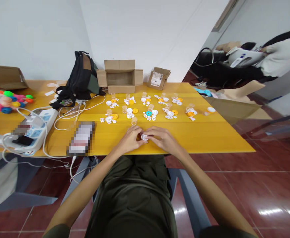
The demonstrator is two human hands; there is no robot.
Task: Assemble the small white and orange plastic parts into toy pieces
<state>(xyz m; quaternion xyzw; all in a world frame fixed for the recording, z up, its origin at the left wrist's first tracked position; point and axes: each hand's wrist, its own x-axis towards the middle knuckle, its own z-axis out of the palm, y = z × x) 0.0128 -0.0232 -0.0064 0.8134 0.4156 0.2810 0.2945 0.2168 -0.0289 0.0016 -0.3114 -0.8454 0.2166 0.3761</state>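
Note:
Near the front edge of the yellow table (204,138), both hands pinch one small round white plastic piece (144,137). My left hand (131,138) grips it from the left, my right hand (161,137) from the right. Fingers cover part of the piece, so its details are hard to make out. Just beyond the hands stands a clear plastic cup (134,121). Farther back lie several small groups of white gear-like parts, orange discs (135,110), clear cups and one teal disc (148,113). A cup with a white end and orange inside (210,111) lies at the right.
A phone (82,138), a power strip (42,127) and white cables occupy the left side. Behind are a black backpack (82,77), an open cardboard box (121,81) and a smaller box (158,78). Colourful balls (7,101) sit far left. Another person's white sleeve (282,54) shows far right.

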